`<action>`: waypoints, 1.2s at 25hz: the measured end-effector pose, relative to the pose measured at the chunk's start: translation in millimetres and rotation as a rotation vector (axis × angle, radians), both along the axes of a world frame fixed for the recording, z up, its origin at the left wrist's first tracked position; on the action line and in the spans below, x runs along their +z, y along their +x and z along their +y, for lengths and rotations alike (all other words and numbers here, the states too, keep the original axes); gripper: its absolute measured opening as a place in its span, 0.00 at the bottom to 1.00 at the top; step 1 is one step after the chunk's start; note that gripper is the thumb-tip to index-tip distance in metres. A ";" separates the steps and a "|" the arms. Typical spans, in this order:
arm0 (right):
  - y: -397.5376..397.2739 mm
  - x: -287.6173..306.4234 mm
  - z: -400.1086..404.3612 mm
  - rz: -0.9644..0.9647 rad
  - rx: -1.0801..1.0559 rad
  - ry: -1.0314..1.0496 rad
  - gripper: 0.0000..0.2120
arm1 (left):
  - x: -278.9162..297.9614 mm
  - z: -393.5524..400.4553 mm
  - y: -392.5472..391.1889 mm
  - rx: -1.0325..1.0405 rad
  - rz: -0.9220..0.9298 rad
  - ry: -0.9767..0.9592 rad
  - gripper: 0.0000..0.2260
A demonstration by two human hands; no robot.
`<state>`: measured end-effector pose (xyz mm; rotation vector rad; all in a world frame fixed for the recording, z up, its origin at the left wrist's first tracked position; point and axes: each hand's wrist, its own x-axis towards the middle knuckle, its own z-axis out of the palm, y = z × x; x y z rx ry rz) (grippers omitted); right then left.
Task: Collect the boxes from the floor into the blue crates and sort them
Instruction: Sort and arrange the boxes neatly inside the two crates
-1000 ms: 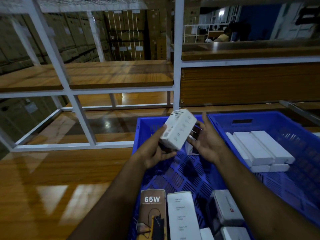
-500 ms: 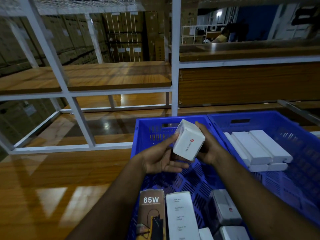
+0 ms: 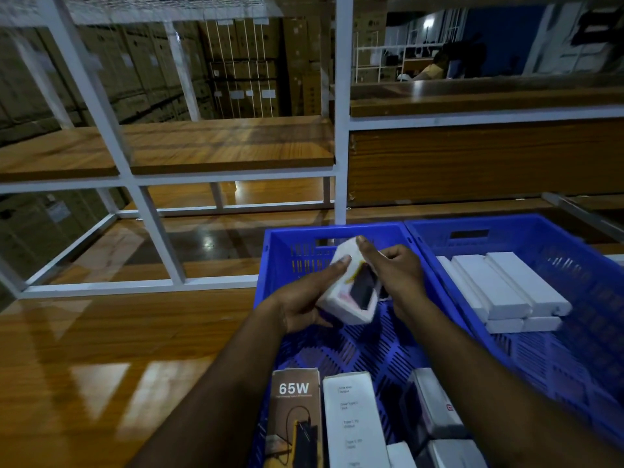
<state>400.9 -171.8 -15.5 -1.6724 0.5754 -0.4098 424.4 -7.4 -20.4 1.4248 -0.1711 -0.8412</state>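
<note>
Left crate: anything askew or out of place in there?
Mildly. The boxes at the near end of the left crate lie mixed, some tilted, unlike the white boxes stacked neatly in the right crate. No damage visible.

We have turned the small white box [image 3: 351,285] over above the left blue crate [image 3: 337,349]: a second ago its printed white side faced up, half a second ago a plain face with a small red logo, and now a face with a dark picture shows. Our left hand [image 3: 304,298] has shifted beneath it, and our right hand [image 3: 395,271] now closes over its far end, thumb on top
</note>
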 end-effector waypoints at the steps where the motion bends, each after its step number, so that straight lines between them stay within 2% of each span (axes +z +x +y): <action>1: -0.5 -0.1 2.3 -0.005 0.007 -0.015 0.28 | -0.4 -1.0 -1.4 -0.004 0.000 -0.004 0.30; 3: -1.4 2.1 4.5 -0.022 0.066 0.058 0.25 | -1.2 -1.8 -2.4 0.004 0.030 -0.053 0.26; 6: -3.6 7.2 2.0 -0.035 0.171 0.289 0.18 | 0.0 -0.2 -0.2 0.082 0.105 -0.119 0.22; 8: -4.1 9.7 0.0 -0.053 0.216 0.370 0.19 | -2.3 1.0 4.0 0.108 0.112 -0.125 0.22; 11: -6.6 11.0 -1.6 -0.028 0.319 0.376 0.18 | -0.5 1.5 5.8 0.161 0.183 -0.157 0.20; 13: -8.6 11.3 -0.2 -0.032 0.374 0.373 0.16 | -1.4 2.7 7.7 0.183 0.237 -0.157 0.24; 15: -10.2 10.7 2.5 -0.098 0.384 0.331 0.17 | -5.4 2.5 10.1 0.171 0.262 -0.143 0.28; 18: -12.8 12.9 7.4 -0.203 0.406 0.302 0.20 | -3.9 1.9 9.4 0.196 0.241 -0.110 0.28; 21: -12.3 13.0 6.2 -0.190 0.443 0.254 0.19 | -1.9 2.8 8.4 0.289 0.158 -0.100 0.26; 23: -9.4 11.9 2.5 -0.088 0.499 0.148 0.19 | -7.9 1.2 12.2 0.321 -0.013 0.007 0.27; 27: 6.2 6.3 -12.8 0.117 0.591 -0.126 0.23 | -17.7 -5.7 12.1 0.211 -0.326 0.194 0.36; 30: 30.7 7.2 -19.2 0.056 0.625 -0.313 0.27 | -13.2 -1.2 17.7 0.370 -0.435 0.354 0.27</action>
